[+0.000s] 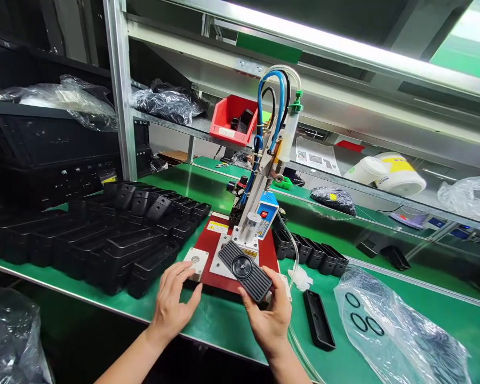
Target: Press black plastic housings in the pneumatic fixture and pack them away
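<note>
On bench [220, 335], far L, black housings [118, 248] piled, could topple if nudged; L hand [173, 303] empty, fingers spread nr button plate [196, 261], stray push poss.; ribbed blk part [245, 270] before machine [260, 186], R hand [274, 316] gripping near end, could slip if hold loosens.

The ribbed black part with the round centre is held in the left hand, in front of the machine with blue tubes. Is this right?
Not quite: the head view shows the right hand holding the ribbed black part, in front of the machine with blue tubes.
</note>
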Available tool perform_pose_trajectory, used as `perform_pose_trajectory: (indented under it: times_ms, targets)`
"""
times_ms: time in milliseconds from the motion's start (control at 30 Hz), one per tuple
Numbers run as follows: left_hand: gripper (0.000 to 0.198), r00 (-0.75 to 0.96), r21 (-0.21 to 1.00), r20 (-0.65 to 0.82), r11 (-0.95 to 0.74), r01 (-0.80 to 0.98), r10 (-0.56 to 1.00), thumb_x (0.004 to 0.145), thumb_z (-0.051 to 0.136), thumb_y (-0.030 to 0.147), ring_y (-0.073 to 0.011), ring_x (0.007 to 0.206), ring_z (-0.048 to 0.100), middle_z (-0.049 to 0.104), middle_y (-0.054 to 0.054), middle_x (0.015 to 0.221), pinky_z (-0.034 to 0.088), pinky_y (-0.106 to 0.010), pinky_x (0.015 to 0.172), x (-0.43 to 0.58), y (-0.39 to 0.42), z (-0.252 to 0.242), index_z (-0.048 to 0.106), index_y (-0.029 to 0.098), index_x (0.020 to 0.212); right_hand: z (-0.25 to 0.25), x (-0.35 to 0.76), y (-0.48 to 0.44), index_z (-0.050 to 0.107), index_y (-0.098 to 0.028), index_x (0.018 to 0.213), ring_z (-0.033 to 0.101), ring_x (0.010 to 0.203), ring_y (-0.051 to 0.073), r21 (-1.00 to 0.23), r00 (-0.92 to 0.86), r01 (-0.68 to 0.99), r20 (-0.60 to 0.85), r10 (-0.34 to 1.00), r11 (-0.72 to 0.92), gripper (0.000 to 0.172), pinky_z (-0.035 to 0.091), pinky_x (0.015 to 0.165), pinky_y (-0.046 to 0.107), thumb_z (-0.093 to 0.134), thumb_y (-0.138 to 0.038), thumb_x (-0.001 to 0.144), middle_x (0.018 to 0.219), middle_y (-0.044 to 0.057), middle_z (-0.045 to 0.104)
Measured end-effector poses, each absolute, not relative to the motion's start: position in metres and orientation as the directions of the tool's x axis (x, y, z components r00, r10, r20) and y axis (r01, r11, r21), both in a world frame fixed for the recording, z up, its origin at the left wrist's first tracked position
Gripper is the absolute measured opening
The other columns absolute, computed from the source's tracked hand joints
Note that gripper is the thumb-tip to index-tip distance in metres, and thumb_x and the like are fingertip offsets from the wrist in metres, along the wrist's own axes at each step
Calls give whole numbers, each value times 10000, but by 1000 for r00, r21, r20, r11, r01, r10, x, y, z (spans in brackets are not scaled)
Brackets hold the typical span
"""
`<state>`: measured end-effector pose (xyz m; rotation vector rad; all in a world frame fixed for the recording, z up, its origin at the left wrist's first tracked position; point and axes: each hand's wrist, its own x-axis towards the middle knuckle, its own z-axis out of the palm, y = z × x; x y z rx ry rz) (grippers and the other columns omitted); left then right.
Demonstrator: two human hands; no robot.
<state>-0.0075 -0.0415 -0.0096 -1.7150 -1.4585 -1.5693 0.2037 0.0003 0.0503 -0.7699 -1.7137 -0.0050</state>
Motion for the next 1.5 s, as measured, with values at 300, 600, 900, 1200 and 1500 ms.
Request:
perform_pose_trajectory:
  times_ms: [300,600,900,1200,1500]
  targets:
    - [552,-220,681,662,-454,575,716,882,538,515,-235,1000,638,600,-118,1178,578,-376,825,43,-84,10,368,238,1328,48,181,-24,458,-211,1335,629,999,246,-137,-318,347,913,254,928,550,590,771,421,654,-158,824,1094,119,637]
    - [706,-299,913,406,-368,174,864,807,600,614,-266,1158,579,541,-127,1314,498,-384,981,50,-87,20,351,247,1356,31,168,-39,462,-127,1351,593,1052,241,-111,-355,251,914,198,962,538,580,805,404,520,-63,820,1112,150,608]
    - [358,-343,863,506,-462,206,791,936,488,401,-187,1028,642,629,-75,1163,533,-286,898,46,-90,36,477,241,1256,34,167,-39,414,-127,1385,567,1125,245,-187,-411,143,882,230,972,574,572,845,386,544,-67,829,1197,157,574]
    - [400,-496,505,863,-122,855,99,831,653,311,-183,1007,630,632,-79,1115,507,-278,889,-65,-92,99,522,173,1183,0,205,-10,609,-153,1133,621,1002,239,-180,-401,331,862,311,926,269,549,820,381,573,-119,868,1044,116,654]
    - [468,-687,637,476,323,700,549,810,535,508,-208,822,622,665,-61,1065,474,-332,826,-200,-69,89,553,209,1169,-28,218,9,626,-155,1012,640,890,197,-244,-403,299,844,353,923,139,553,751,308,561,-146,889,934,99,652]
